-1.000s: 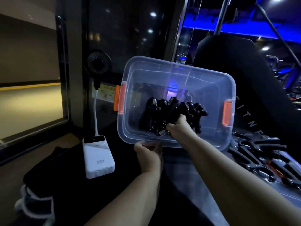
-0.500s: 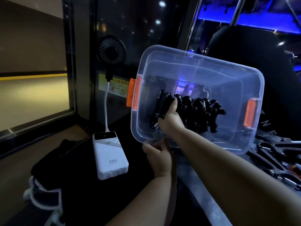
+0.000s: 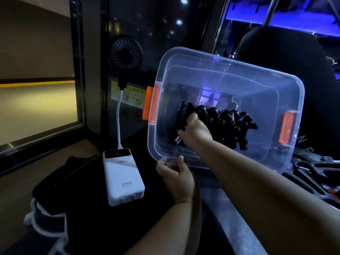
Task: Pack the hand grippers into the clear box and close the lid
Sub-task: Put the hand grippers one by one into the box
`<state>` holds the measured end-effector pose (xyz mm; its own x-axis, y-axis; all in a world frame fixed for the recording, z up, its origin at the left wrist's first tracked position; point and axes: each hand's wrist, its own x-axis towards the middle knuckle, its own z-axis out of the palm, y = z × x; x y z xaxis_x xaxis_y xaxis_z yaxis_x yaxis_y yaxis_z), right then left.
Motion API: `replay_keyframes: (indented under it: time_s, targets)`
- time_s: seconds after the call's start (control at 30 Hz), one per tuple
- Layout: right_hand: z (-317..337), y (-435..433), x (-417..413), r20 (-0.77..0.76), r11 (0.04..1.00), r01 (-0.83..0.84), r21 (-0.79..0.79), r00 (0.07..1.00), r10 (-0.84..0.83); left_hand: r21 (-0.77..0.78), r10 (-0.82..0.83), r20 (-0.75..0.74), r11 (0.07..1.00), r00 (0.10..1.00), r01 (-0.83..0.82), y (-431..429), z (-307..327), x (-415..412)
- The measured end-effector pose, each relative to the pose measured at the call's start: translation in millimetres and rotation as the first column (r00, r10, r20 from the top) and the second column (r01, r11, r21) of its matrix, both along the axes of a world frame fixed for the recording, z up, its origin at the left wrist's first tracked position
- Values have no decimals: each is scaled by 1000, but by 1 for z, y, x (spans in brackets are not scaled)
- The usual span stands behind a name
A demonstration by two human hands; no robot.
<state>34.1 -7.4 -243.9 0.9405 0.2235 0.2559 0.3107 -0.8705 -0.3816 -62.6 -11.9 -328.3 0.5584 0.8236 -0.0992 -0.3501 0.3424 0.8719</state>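
Curled the fingers [image 3: 191, 120] of the right hand [image 3: 197, 132] round a black plastic hand gripper with a bare coil spring [image 3: 184, 115], at the left end of a jumbled black pile of hand grippers [image 3: 228, 124]. Pinched, with the left hand [image 3: 177, 174], the near rim of the clear rectangular plastic box [image 3: 230, 66] holding that pile. Held the box tilted, mouth toward the camera, with orange latches [image 3: 152, 103] on both short ends. Had more black grippers [image 3: 312, 170] lying on the table [image 3: 230, 225] to its right.
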Motion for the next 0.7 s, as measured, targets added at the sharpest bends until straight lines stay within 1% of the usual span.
replay_keyframes:
  time_s: [0.13,0.27,0.43,0.53,0.63,0.7]
  targets:
    - [-2,-1,2,-28,997,-23,68,999,25,38,18,-18,999,1000,-18,-1,1,-1]
    - [-3,1,5,-27,996,-40,75,999,42,50,22,-9,999,1000,-22,0,2,-2]
    - [-3,2,8,6,994,-66,88,998,66,9,1,33,1000,999,-1,1,2,-1]
    - [-1,5,9,-8,997,-53,51,999,53,-29,-16,55,999,998,18,1,-2,2]
    - [2,8,11,-41,998,-39,-54,998,36,-45,-39,74,998,996,43,-1,-3,1]
    - [2,7,12,-31,994,-36,-104,999,32,-55,-24,90,998,996,29,0,-2,0]
